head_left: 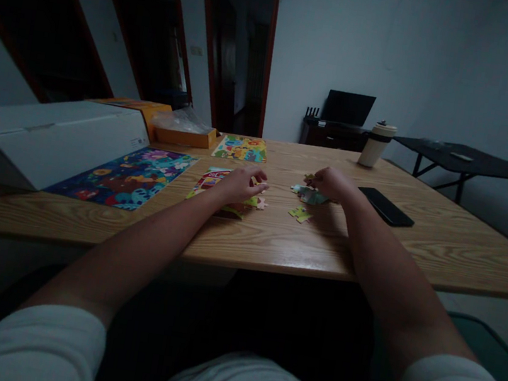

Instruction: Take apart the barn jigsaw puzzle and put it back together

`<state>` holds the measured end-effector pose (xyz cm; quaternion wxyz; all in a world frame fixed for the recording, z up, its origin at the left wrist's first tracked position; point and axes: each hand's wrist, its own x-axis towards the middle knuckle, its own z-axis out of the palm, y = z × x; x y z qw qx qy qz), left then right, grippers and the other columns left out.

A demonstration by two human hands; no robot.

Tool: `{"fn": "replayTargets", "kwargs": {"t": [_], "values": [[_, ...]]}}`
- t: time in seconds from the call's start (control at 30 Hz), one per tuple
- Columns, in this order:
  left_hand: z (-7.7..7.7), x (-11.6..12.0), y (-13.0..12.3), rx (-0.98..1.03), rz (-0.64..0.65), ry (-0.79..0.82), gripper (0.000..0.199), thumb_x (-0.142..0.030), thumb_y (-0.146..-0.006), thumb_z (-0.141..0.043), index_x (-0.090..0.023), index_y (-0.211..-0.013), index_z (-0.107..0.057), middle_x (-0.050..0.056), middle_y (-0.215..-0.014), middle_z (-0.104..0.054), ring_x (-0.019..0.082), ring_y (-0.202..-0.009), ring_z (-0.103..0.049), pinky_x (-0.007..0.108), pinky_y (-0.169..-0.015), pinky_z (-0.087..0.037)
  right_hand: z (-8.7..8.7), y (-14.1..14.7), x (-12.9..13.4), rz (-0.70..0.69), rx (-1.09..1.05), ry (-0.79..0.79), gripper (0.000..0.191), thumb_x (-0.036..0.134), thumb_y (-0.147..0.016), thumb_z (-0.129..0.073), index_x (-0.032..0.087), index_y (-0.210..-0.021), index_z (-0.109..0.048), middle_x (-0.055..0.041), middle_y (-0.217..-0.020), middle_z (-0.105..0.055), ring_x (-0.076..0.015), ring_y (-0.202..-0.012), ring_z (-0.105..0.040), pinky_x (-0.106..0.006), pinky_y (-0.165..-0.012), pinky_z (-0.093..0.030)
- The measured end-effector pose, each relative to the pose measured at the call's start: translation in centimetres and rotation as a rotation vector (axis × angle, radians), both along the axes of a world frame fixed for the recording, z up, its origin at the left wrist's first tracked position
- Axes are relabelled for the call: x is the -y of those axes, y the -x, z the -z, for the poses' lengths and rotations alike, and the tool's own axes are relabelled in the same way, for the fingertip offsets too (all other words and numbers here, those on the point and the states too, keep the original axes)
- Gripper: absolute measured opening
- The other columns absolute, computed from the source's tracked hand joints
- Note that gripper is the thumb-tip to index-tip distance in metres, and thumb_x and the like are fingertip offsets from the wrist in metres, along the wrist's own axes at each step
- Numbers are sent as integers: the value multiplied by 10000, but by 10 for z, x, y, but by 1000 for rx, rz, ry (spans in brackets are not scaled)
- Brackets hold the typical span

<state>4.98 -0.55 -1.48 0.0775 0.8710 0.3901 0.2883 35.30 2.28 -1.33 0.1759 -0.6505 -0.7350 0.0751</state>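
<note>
My left hand (pixel 243 184) rests over a partly joined jigsaw puzzle (pixel 210 179), its fingers curved with a gap between thumb and forefinger. A pink puzzle piece (pixel 262 204) pokes out beside it at the puzzle's right edge. Farther right, my right hand (pixel 333 183) is closed at the fingertips on a small brownish puzzle piece (pixel 308 178). Below that hand lies a heap of pale loose puzzle pieces (pixel 309 194), partly covered by it. Nearer to me are yellow-green puzzle pieces (pixel 299 214) on the wooden table (pixel 274 244).
To the left lie a dark blue picture sheet (pixel 126 178) and a long white box (pixel 62 130). An orange tray (pixel 185 137) with clear plastic and a yellow picture sheet (pixel 241 148) sit behind. A black phone (pixel 386 207) and a lidded cup (pixel 377 146) stand at right.
</note>
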Motion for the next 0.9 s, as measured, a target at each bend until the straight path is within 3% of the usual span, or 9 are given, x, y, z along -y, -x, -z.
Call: {"fn": "replayTargets", "kwargs": {"t": [0.13, 0.23, 0.37, 0.47, 0.53, 0.6, 0.73, 0.8, 0.9], "values": [[0, -1, 1, 1, 8, -8, 266, -408, -881, -620, -184, -1012, -674, 63, -930, -709, 196, -812, -651, 315, -745, -500, 13, -3, -16, -79, -524, -62, 130, 248, -937, -555, 152, -973, -636, -126, -959, -752, -172, -793, -698, -247, -671, -503], [-1, -1, 0, 6, 13, 22, 284, -412, -878, -619, -177, -1030, -669, 67, -926, -713, 193, -797, -654, 313, -735, -509, 21, -5, -23, -12, -672, -36, 129, 222, -957, -522, 142, -1038, -583, -135, -979, -750, -158, -773, -700, -249, -662, -514], [0, 0, 0, -3, 15, 56, 284, -414, -884, -604, -179, -1032, -664, 68, -939, -718, 196, -827, -663, 313, -749, -513, 20, -11, -21, 91, -335, 61, 199, 347, -894, -621, 153, -903, -665, -140, -927, -748, -213, -777, -684, -290, -649, -501], [0, -1, 2, -38, 4, 61, 303, -436, -896, -580, -185, -1044, -667, 74, -968, -722, 207, -863, -668, 318, -760, -508, 7, -18, -14, 165, -74, -114, 374, 450, -766, -743, 166, -1006, -701, -160, -1051, -717, -286, -985, -652, -348, -774, -500], [0, -2, 5, -88, -9, 68, 327, -455, -898, -568, -190, -1057, -673, 82, -1005, -723, 220, -895, -668, 326, -775, -502, -4, -20, -6, 121, -11, -175, 488, 465, -710, -786, 176, -1093, -697, -163, -1133, -689, -301, -1041, -629, -362, -807, -496], [-1, -3, 8, -148, -21, 75, 346, -467, -893, -563, -195, -1071, -682, 87, -1036, -721, 233, -920, -664, 332, -793, -494, -14, -17, 3, 6, -10, -23, 500, 481, -689, -802, 188, -1083, -710, -147, -1092, -703, -276, -936, -659, -345, -736, -507], [-1, -8, 16, -232, -50, 70, 395, -478, -872, -564, -196, -1121, -684, 102, -1089, -710, 250, -952, -654, 335, -818, -483, -20, 2, 23, -207, -12, 495, 423, 530, -642, -822, 233, -932, -738, -66, -812, -736, -190, -652, -663, -284, -550, -482], [-2, -11, 21, -273, -76, 63, 415, -471, -857, -574, -198, -1150, -680, 109, -1136, -698, 258, -995, -644, 332, -843, -475, -19, 16, 31, -239, 3, 584, 418, 531, -567, -859, 228, -828, -734, -45, -700, -715, -184, -590, -650, -278, -512, -471], [-5, -18, 29, -345, -137, 69, 417, -437, -840, -581, -197, -1167, -677, 112, -1178, -686, 266, -1031, -630, 327, -865, -464, -17, 34, 39, -197, 40, 546, 431, 494, -454, -906, 220, -726, -716, -30, -607, -672, -186, -534, -618, -291, -481, -454]]}}
